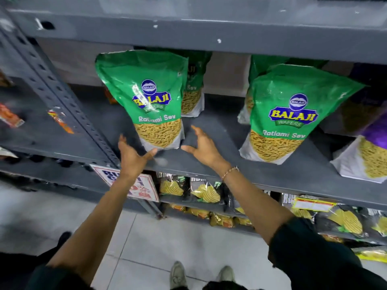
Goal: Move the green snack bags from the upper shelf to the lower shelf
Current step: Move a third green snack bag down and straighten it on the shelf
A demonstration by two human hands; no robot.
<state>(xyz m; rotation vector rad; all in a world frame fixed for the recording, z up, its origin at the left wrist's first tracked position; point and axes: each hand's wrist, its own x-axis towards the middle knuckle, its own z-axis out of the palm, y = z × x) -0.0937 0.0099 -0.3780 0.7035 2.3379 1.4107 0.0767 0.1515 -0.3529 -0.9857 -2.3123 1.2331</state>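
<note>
A green Balaji Ratlami Sev bag stands upright on the grey shelf, with another green bag behind it. A third green bag stands to the right, one more behind that. My left hand is open just left of the first bag's base, thumb under its bottom corner. My right hand is open just right of the base, fingers spread, not touching the bag.
A purple snack bag stands at the shelf's far right. The shelf below holds dark bags of ridged chips and yellow packets. A perforated grey upright and a red-white sign are on the left. My shoes stand on the tiled floor.
</note>
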